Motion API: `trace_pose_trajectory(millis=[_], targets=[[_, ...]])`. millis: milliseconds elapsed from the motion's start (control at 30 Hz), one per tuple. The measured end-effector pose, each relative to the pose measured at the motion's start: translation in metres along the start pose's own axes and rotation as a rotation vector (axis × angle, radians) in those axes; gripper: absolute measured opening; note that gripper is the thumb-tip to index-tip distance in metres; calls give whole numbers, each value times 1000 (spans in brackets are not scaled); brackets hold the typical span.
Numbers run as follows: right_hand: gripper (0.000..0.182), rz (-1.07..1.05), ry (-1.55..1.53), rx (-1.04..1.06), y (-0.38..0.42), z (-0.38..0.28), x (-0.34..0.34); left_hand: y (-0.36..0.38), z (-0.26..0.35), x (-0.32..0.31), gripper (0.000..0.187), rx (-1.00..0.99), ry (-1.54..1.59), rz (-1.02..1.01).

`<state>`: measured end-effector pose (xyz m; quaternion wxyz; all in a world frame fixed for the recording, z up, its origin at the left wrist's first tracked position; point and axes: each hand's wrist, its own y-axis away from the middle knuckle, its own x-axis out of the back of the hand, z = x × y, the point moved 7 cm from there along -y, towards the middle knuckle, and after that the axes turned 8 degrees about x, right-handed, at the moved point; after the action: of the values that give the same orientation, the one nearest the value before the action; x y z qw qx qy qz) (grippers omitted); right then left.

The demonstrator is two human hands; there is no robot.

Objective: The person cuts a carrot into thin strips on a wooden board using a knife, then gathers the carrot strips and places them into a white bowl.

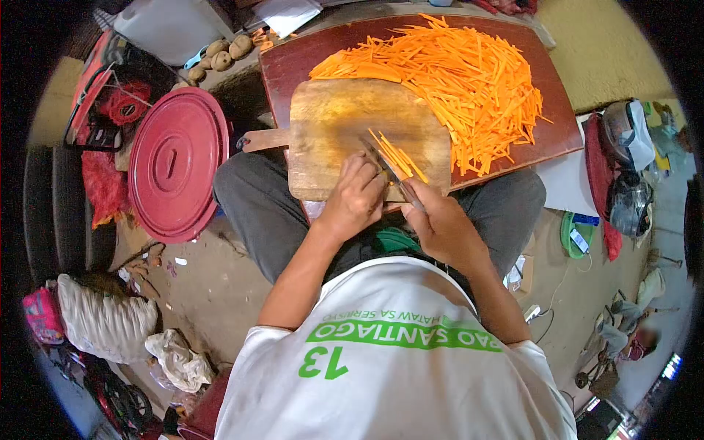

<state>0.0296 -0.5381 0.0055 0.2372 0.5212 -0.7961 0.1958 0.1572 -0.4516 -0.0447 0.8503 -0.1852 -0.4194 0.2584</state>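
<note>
My right hand (447,229) is wrapped round the handle of a knife (386,160). Its blade slants across the lower middle of a wooden cutting board (330,165). Just right of the blade lie several thin carrot sticks (400,158), side by side on the board. My left hand (357,192) is closed at the board's near edge, its curled fingertips close against the blade's left side. Whatever those fingers hold is hidden. A big heap of shredded carrot (477,81) curves round the board's far and right sides.
The board rests on a dark red tabletop (554,128) over my knees. To the left stands a round container with a red lid (176,165). Brown round items (218,59) lie at the far left. A green basket (576,235) with a phone is at right.
</note>
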Motion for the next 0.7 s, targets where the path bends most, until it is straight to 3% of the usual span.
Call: trace_pose_trajectory(millis=[300,400,567,700], targets=[[34,-35,72,26,-29,13,-11,0,0,2,33,44,16,36],[35,155,-143,115,-22,9,3,4,-3,0,36,53,2,37],[36,203,-278,-108,-7,10,28,3,-8,-5,38,111,10,-37],[36,74,-276,-213,15,17,28,7,-23,3,25,245,90,116]])
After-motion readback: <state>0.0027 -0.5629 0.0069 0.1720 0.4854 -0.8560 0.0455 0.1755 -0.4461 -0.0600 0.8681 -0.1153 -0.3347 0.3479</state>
